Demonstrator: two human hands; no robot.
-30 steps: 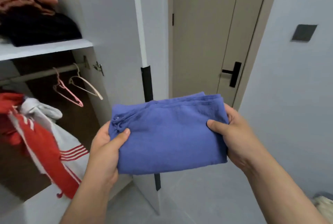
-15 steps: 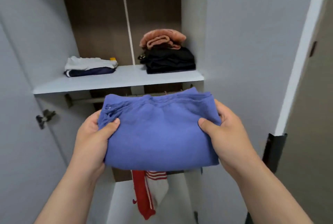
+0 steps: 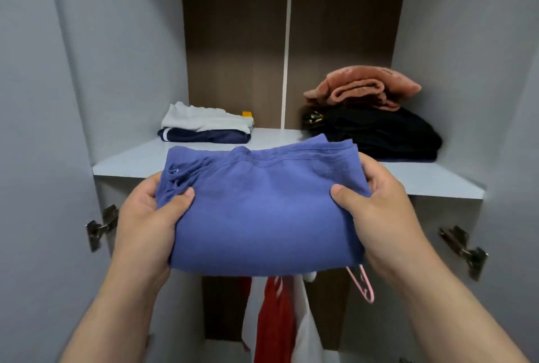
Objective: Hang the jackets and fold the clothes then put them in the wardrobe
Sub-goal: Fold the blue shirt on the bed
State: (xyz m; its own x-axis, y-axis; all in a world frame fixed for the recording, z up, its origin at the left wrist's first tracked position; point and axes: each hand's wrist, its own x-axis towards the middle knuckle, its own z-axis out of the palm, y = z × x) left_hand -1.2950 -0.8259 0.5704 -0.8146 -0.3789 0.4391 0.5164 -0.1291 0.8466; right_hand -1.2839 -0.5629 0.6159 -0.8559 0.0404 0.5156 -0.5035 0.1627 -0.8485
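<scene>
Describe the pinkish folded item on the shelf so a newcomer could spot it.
Start at the pale wardrobe shelf behind the held blue garment. At its right end sits a black folded pile, and the salmon-pink fleece lies on top. It is the only pinkish garment; the left stack is white over navy.

We could read no text, brand or number anywhere. The small yellow tag (image 3: 246, 114) by the white folded garment (image 3: 204, 120), left of centre, showed no print we could make out. The gold mark (image 3: 313, 117) on the black folded clothes (image 3: 379, 135) was too small to tell. The blue folded garment (image 3: 262, 216) showed only plain cloth.
</scene>
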